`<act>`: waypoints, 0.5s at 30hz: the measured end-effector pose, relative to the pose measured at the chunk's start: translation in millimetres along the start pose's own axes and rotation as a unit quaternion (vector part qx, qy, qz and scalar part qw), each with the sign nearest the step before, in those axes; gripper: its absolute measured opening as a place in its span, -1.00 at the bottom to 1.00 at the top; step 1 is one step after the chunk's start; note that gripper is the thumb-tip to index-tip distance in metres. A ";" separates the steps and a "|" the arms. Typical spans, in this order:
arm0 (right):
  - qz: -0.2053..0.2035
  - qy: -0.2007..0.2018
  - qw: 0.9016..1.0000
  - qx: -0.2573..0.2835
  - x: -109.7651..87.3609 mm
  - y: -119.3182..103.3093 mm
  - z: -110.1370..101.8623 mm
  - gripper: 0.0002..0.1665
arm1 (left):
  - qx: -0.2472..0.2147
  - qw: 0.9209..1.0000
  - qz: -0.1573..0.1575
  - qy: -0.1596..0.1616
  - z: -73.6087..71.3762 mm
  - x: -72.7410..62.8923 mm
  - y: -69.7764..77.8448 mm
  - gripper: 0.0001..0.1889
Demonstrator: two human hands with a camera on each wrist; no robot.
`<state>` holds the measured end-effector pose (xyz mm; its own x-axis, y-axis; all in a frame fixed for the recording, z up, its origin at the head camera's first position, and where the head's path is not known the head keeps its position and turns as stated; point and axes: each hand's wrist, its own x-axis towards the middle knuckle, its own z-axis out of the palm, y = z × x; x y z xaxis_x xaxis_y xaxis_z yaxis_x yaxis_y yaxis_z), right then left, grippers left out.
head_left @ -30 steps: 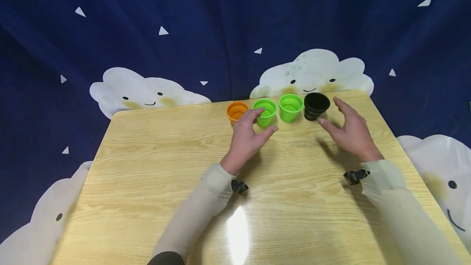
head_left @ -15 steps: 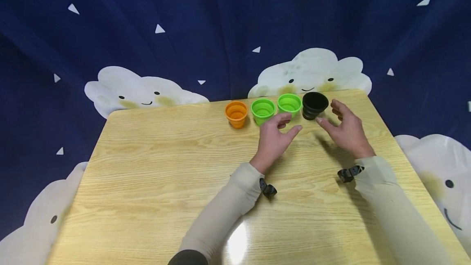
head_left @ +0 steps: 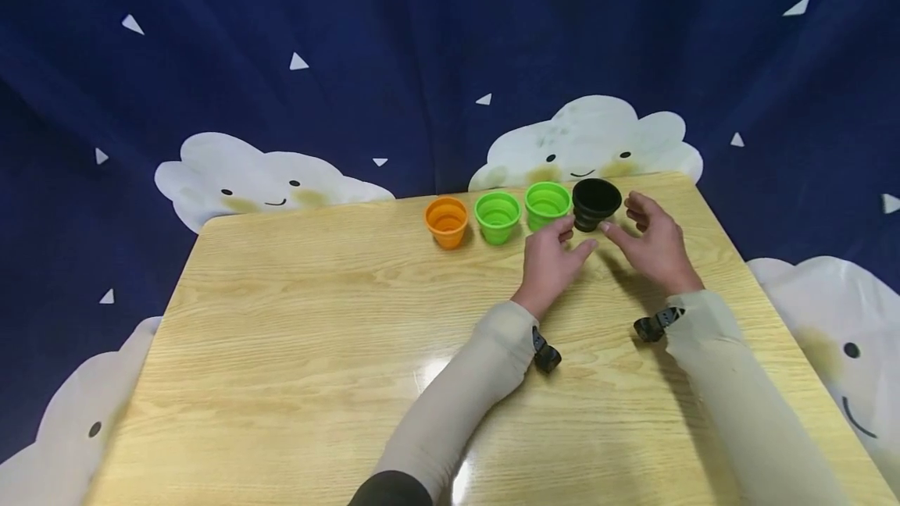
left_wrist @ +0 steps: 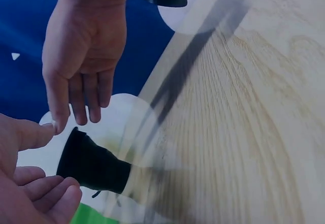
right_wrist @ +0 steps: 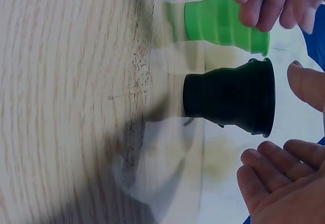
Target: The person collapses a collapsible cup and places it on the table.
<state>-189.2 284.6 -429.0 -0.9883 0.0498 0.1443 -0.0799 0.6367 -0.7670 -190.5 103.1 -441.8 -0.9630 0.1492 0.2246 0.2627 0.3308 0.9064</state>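
A black ridged cup (head_left: 595, 203) stands upright at the right end of a row at the table's back. To its right is my right hand (head_left: 655, 248), fingers relaxed around a gap and nothing in it. My left hand (head_left: 551, 265) hovers at the cup's front left, thumb and fingers apart, partly covering a green cup (head_left: 547, 201). In the right wrist view, the black cup (right_wrist: 228, 98) sits between both hands without contact. The left wrist view has the black cup (left_wrist: 94, 164) beyond my left fingers (left_wrist: 43, 191); whether they touch cannot be told.
Further left in the row stand another green cup (head_left: 497, 219) and an orange cup (head_left: 446, 223). The wooden table (head_left: 295, 334) ends just behind them at a dark blue curtain (head_left: 394, 45) printed with clouds. A camera is strapped on each wrist.
My left hand has moved right, from over the left green cup to beside the black cup. My right hand has shifted slightly toward the black cup. The cups stay in place.
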 end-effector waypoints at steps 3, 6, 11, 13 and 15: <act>0.011 -0.001 1.000 0.003 1.7 3.1 1.5 -0.03 | 0.041 0.999 0.000 0.001 7.5 4.6 -1.0 -0.51; 0.022 -0.001 1.000 0.008 3.8 5.4 2.2 -0.02 | 0.079 0.997 -0.002 -0.001 13.5 8.1 -0.8 -0.50; 0.030 0.000 0.999 0.022 8.4 7.7 3.1 -0.01 | 0.110 0.994 -0.012 -0.007 23.1 12.0 -1.8 -0.47; 0.032 -0.001 0.999 0.025 10.1 8.0 3.5 -0.01 | 0.116 0.993 -0.017 -0.010 25.8 13.3 -1.8 -0.46; 0.035 -0.004 0.999 0.029 12.1 8.1 4.2 -0.01 | 0.126 0.992 -0.022 -0.015 28.2 14.9 -1.8 -0.47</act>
<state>-202.4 287.1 -436.1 -0.9927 0.0863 0.0842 -0.0176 0.5865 -0.8097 -203.6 131.0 -450.2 -0.9727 0.1547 0.1727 0.2303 0.5590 0.7966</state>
